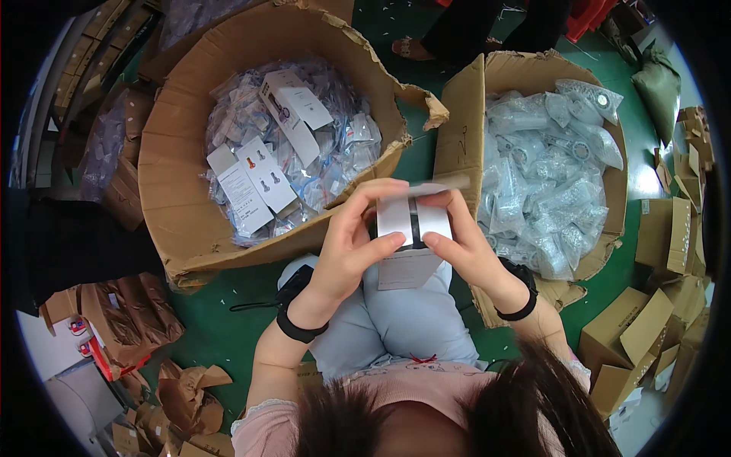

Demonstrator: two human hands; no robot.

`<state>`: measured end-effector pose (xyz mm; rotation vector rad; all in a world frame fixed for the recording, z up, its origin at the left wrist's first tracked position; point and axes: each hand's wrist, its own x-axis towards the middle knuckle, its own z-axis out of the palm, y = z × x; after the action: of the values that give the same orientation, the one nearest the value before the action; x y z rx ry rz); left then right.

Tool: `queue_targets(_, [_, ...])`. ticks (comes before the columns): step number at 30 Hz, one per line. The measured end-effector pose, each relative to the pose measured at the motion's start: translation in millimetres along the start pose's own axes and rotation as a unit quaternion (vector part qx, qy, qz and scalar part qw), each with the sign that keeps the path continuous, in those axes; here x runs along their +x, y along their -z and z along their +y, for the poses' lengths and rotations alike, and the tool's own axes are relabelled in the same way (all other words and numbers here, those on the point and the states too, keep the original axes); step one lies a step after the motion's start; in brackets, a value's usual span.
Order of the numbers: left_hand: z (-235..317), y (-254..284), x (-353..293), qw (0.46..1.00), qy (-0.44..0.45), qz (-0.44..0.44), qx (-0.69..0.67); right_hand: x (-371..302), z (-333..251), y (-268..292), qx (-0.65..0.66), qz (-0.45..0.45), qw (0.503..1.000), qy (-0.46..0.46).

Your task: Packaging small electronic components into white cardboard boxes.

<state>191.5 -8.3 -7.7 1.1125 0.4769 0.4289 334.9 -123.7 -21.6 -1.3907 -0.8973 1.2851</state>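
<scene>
Above my lap I hold a small white printed box (407,268) between both hands. Its top flaps stand partly apart, and a dark gap shows between them. My left hand (356,238) grips the box's left side, thumb on the near flap. On the other side my right hand (460,242) wraps the box, its thumb pressed beside the gap. A blurred flap sticks up at the far edge under my fingers. What lies inside the box is too dark to make out.
A big torn carton (179,164) at the far left holds small plastic bags, with flattened white printed boxes (263,179) on top. To the right, another carton (461,126) holds bubble-wrapped items (544,171). Empty cartons (628,327) crowd the right side. Another person's legs (464,30) stand beyond.
</scene>
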Motion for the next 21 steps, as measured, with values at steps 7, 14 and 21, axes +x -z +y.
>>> queue_targets(7, [19.1, 13.4, 9.9, 0.994, -0.022, -0.064, 0.082, 2.1, 21.6, -7.6, 0.118, 0.056, 0.982, 0.133])
queue_targets(14, [20.5, 15.9, 11.9, 0.985, -0.048, -0.097, 0.137, 3.2, 7.3, -3.3, 0.093, 0.026, 0.992, 0.084])
queue_targets(21, [17.8, 9.8, 19.1, 0.999, 0.022, 0.007, 0.025, 3.6, 2.7, -2.6, 0.028, 0.005, 0.998, 0.064])
